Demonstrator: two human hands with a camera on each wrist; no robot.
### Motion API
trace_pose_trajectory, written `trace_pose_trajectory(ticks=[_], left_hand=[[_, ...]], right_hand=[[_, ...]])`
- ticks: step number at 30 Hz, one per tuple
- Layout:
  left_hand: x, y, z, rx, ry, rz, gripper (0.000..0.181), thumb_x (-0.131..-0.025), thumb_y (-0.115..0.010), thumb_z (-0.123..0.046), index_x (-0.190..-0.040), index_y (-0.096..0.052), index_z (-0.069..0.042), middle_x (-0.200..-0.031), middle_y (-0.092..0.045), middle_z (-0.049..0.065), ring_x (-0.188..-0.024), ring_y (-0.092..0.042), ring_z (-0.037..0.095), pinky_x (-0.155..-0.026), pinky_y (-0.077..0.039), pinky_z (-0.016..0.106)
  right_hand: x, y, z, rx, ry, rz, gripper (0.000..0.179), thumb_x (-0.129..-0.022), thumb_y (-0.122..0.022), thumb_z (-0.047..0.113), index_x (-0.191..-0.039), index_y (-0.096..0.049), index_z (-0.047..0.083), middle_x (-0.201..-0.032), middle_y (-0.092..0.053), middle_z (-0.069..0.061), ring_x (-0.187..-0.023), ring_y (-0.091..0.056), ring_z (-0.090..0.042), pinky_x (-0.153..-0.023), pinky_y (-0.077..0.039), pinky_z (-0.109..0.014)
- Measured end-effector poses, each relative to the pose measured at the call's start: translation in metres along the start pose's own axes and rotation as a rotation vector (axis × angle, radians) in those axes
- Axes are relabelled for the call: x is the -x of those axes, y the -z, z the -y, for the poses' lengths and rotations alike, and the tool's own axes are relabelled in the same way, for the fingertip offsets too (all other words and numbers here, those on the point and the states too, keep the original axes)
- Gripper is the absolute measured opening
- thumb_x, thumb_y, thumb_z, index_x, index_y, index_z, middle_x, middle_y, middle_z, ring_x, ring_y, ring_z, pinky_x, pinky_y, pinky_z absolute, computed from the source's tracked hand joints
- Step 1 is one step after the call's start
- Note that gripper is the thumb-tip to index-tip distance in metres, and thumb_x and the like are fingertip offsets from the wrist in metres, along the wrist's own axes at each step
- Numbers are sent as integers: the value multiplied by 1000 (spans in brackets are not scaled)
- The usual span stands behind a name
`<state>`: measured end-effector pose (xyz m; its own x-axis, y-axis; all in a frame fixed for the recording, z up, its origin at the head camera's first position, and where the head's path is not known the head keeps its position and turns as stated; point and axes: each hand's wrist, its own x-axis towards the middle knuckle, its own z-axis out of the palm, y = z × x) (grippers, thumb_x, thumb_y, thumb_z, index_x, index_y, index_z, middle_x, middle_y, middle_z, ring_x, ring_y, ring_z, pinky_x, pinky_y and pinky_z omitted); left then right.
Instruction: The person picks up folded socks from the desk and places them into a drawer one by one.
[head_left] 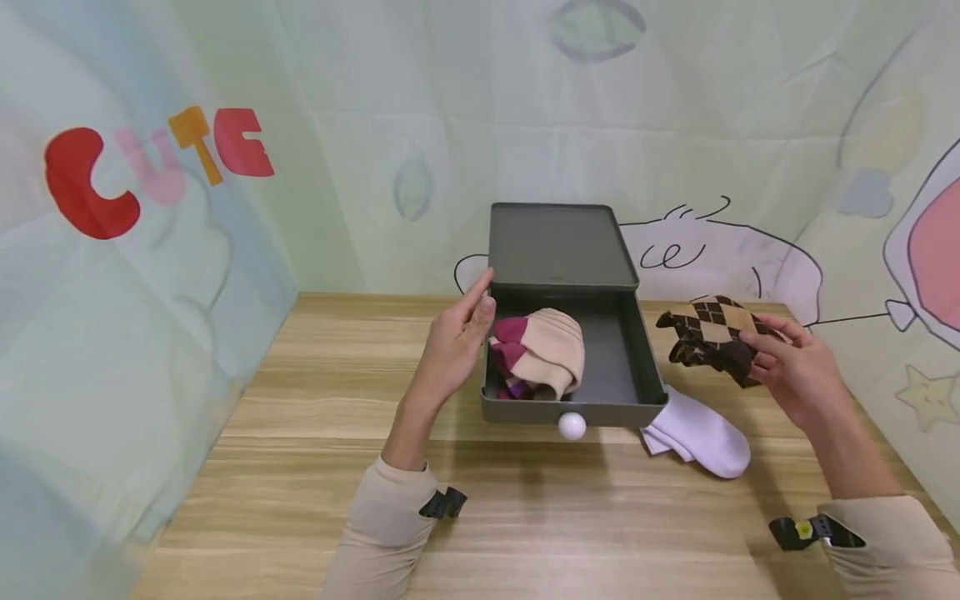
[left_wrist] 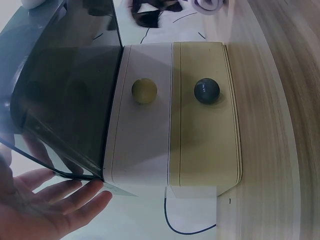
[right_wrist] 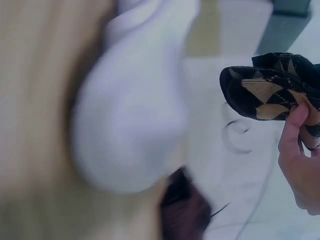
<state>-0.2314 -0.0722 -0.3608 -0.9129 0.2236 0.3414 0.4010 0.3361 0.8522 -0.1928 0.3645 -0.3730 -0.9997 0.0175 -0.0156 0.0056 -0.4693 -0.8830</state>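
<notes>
- On my head feed I read "CUTE" in big coloured capitals (head_left: 163,187) on the printed backdrop (head_left: 360,125), over to the left.
- A small mark (head_left: 556,277) sits near the front edge of the grey top of the drawer unit (head_left: 562,225); it is too small for me to read.
- The right hand (head_left: 806,367) has its thumb and fingers pinched together on the brown-and-tan argyle socks (head_left: 712,321), held right of the pulled-out grey drawer (head_left: 510,412), with a gap of air to its right rim.
- The left hand (head_left: 452,337) is open, its fingers extended and gripping nothing, at the drawer's left side; I cannot tell how firmly they touch.
- Inside the drawer, cream-and-magenta socks (head_left: 551,350) lie against the left wall; to their right I see open floor as far as the right wall.
- The drawer's front edge, with its white knob (head_left: 572,427), juts out above the table (head_left: 315,500).
- White socks (head_left: 705,433) lie on the table, cuffs by the drawer's front right corner.
- My left wrist feed shows a white drawer (left_wrist: 142,135) and a yellow drawer (left_wrist: 205,140) beneath, both closed.
- A dark, blurred item (right_wrist: 185,210) shows low in my right wrist feed.
</notes>
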Motion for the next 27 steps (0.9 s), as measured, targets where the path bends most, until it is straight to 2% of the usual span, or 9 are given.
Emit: trace_pose_trajectory(ticks=[5,11,16,18,20,21,23,25,27], left_hand=[[0,0,1,-6,1,1,52,-95,-31,-57,-144,-30,-39,-131,-56,6,-111,-55,10,-90,-45,37],[0,0,2,-6,-13,0,52,-96,-31,-56,-144,-31,-38,-117,-61,8,-105,-55,13,-88,-45,37],[-1,1,2,-14,-3,-7,52,-95,-31,-57,-144,-30,-40,-141,-48,-1,-117,-53,9,-94,-45,38],[-1,1,2,-4,-4,-1,52,-95,-32,-57,-144,-30,-40,-125,-59,6,-114,-54,9,-92,-45,37],[-1,-1,1,5,-8,2,52,-95,-32,-57,-144,-30,-39,-98,-60,12,-108,-55,11,-88,-45,37],[-1,-2,1,9,-8,4,52,-95,-32,-57,-144,-30,-39,-89,-57,12,-109,-55,11,-88,-45,36],[0,-3,0,15,-11,9,52,-95,-32,-57,-144,-30,-39,-90,-58,12,-111,-55,10,-91,-45,37],[0,-5,-1,12,-12,13,52,-95,-32,-57,-144,-30,-39,-118,-62,6,-118,-52,8,-97,-44,38],[-1,-6,-2,12,-16,19,52,-95,-32,-57,-144,-30,-39,-141,-48,-3,-125,-48,8,-102,-42,39]], right_hand=[[3,-41,24,-17,32,74,27,-92,-48,-8,-111,-58,8,-85,-67,-10,-71,-68,-22,-60,-55,-32],[9,-100,48,-87,116,235,31,-91,-42,-14,-111,-60,3,-102,-63,-11,-82,-67,-21,-68,-55,-29],[12,-143,45,-38,128,274,30,-90,-46,-13,-113,-58,3,-101,-60,-11,-77,-66,-20,-63,-55,-27],[12,-154,41,-7,132,261,29,-89,-49,-12,-113,-57,3,-101,-60,-12,-76,-66,-20,-61,-55,-27],[12,-162,35,35,145,235,29,-88,-52,-11,-114,-56,2,-101,-58,-13,-76,-66,-20,-62,-57,-29],[13,-164,32,84,150,215,29,-88,-55,-8,-115,-55,2,-102,-56,-13,-77,-66,-20,-62,-57,-30],[16,-167,25,216,147,146,30,-86,-62,-2,-115,-55,2,-100,-56,-11,-76,-66,-19,-62,-57,-31],[21,-166,19,431,144,56,33,-84,-68,9,-114,-56,4,-97,-58,-8,-74,-65,-15,-61,-57,-30],[28,-165,15,683,140,-27,38,-81,-73,23,-110,-57,6,-95,-60,-4,-72,-65,-13,-60,-57,-32]])
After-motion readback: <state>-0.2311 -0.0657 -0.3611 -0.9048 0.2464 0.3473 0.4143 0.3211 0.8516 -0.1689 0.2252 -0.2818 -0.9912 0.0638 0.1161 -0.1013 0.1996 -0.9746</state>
